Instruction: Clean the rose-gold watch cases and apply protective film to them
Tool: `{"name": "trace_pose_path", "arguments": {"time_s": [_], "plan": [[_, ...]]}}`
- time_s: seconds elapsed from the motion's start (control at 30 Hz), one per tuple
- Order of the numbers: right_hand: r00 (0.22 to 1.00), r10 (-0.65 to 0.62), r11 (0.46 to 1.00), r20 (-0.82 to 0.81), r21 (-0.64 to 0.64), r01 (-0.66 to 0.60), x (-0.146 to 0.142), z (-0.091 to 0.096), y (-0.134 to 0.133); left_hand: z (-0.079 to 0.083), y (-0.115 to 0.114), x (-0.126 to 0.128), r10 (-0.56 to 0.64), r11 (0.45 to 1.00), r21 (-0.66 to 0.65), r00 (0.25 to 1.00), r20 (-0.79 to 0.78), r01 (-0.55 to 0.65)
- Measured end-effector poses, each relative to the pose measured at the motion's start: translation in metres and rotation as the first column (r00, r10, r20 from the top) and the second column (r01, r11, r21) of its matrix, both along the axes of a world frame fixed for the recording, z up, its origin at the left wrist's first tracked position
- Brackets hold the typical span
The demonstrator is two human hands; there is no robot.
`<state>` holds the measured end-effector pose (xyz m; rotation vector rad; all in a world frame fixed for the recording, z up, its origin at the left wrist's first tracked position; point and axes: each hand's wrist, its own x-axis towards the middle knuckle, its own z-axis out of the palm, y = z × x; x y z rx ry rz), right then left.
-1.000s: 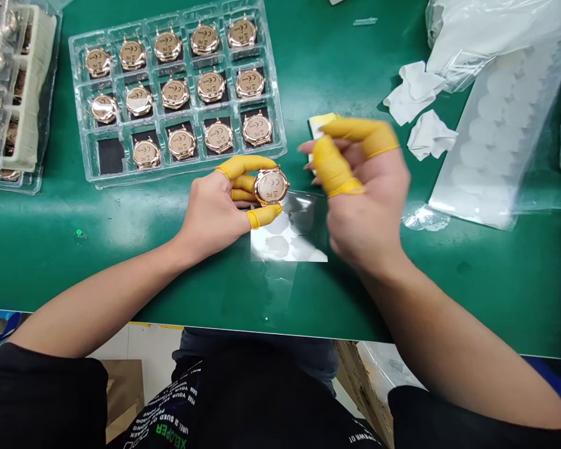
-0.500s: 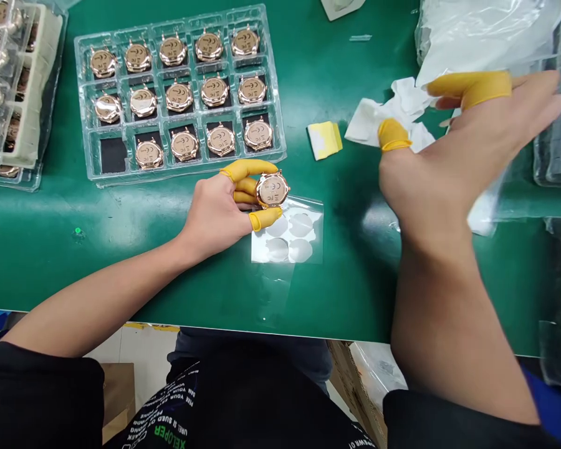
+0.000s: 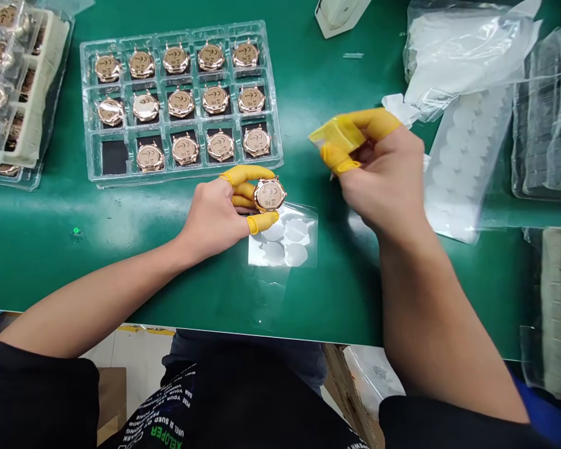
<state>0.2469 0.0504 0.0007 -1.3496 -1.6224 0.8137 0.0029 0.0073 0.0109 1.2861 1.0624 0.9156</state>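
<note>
My left hand point(image 3: 224, 209), with yellow finger cots, is closed around a rose-gold watch case point(image 3: 269, 194) held just above a clear sheet of round stickers point(image 3: 285, 244) on the green mat. My right hand point(image 3: 378, 171) is raised to the right of it and pinches a small yellow cloth point(image 3: 334, 133) between thumb and forefinger. A clear tray point(image 3: 180, 171) behind the left hand holds several more watch cases in rows, with one compartment at its near left empty.
Stacked trays of watch cases point(image 3: 9, 93) stand at the far left. Plastic bags point(image 3: 462, 43), a long sticker sheet point(image 3: 467, 162) and crumpled white paper point(image 3: 397, 106) lie to the right, with packed trays point(image 3: 546, 125) at the right edge. The table's front edge point(image 3: 215, 327) runs below.
My right hand came back from the bags on the right and picked the yellow cloth up off the mat. The left hand kept the watch case nearly still.
</note>
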Motion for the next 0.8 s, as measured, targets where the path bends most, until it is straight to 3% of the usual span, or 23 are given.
{"name": "trace_pose_path", "arguments": {"time_s": [0.1,0.17,0.33,0.47,0.63,0.8], "plan": [[0.988,-0.052,0.992,-0.143,-0.12,0.035,-0.015,0.018,-0.021,-0.001,0.0,0.0,0.007,1.0,-0.011,1.0,0.027,-0.006],[0.988,-0.002,0.987,-0.156,-0.157,-0.023,-0.025,0.026,-0.033,-0.002,0.0,0.001,0.005,1.0,-0.013,0.999,0.042,-0.005],[0.975,0.172,0.971,0.139,0.14,-0.192,-0.037,0.029,-0.044,-0.004,-0.001,0.001,0.012,1.0,-0.017,0.998,0.059,-0.011],[0.933,0.21,0.925,0.291,0.25,-0.286,-0.04,0.022,-0.045,-0.002,-0.003,0.001,0.005,1.0,-0.031,0.998,0.064,-0.003],[0.923,0.113,0.885,0.368,0.386,-0.262,-0.047,0.012,-0.047,0.0,-0.005,0.0,0.024,1.0,-0.02,0.999,0.035,-0.023],[0.935,0.008,0.88,0.356,0.441,-0.175,-0.052,-0.002,-0.047,-0.001,-0.005,-0.001,0.032,0.999,-0.024,0.999,0.034,-0.031]]}}
